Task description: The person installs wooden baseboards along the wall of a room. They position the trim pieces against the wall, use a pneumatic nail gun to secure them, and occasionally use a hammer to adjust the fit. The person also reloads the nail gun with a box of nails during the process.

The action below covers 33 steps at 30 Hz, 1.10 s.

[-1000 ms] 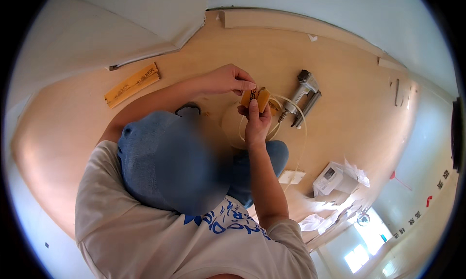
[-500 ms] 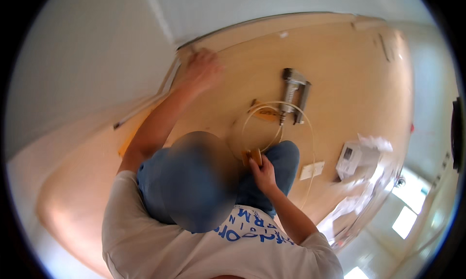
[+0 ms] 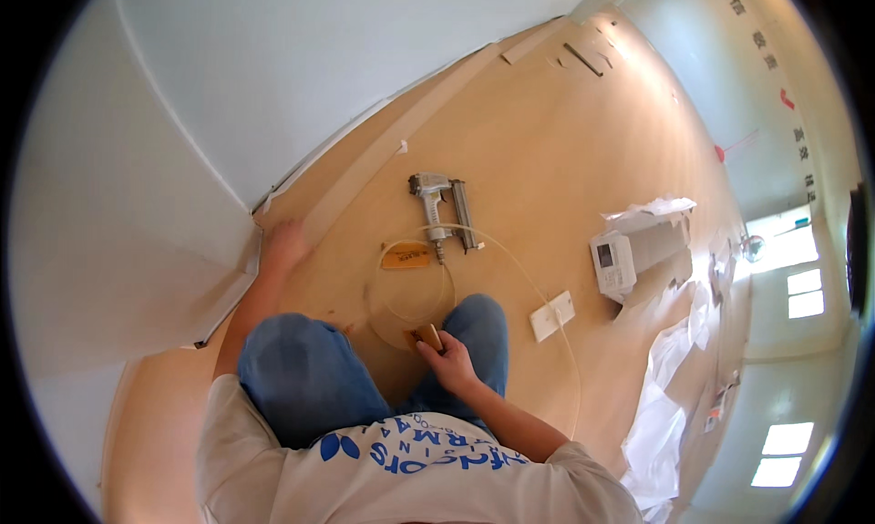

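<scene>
A small wooden block (image 3: 428,337) is gripped in the right hand (image 3: 448,364); the left hand (image 3: 284,246) is pressed flat on the baseboard strip (image 3: 383,159) at ten o'clock, its long axis running toward one o'clock.

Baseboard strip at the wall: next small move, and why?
Probably reach the right hand forward to the nail gun. The left hand already presses the baseboard strip against the wall, while the right holds only a small wooden block; the gun lies free on the floor.
</scene>
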Motion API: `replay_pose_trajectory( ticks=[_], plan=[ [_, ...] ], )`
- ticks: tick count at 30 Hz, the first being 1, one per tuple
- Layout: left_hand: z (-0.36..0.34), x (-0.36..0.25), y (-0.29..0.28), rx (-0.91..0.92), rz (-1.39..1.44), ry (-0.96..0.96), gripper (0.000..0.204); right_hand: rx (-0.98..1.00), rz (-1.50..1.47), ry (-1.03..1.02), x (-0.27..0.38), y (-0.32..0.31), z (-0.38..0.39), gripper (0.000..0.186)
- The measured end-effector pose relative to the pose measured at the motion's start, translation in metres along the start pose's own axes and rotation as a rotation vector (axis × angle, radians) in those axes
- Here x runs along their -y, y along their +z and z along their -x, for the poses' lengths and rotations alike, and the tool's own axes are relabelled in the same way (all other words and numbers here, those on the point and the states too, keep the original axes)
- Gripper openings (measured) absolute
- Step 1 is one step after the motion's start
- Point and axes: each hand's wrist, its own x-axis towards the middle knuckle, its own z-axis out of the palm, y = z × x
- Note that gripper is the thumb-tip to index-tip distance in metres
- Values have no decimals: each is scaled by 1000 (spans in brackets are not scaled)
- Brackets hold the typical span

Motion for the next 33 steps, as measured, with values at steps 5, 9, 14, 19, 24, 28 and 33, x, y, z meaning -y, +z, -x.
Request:
replay_pose_trajectory(
  ticks=[5, 9, 14, 19, 24, 28, 33],
  plan=[
    [42, 27, 37, 353, 486, -51, 68, -87, -89, -96, -17, -42, 24, 31],
    [65, 53, 48, 68, 744, 38, 67, -177, -317, -150, -63, -73, 35, 30],
    [162, -28, -96, -122, 906, 47, 53, -264, -448, -100, -102, -112, 54, 29],
    [214, -130, -225, 6, 1052, 346, 41, -247, -759, -182, -36, -129, 46, 33],
    [239, -240, -236, 171, 1167, 896, 41, -108, -1117, -565, 39, -145, 50, 34],
    [255, -294, -242, 44, 750, 789, 45, 31, -1107, -733, 93, -179, 74, 36],
    [232, -315, -231, -57, 430, 934, 42, 10, -1082, -730, 102, -191, 90, 37]
  ],
)
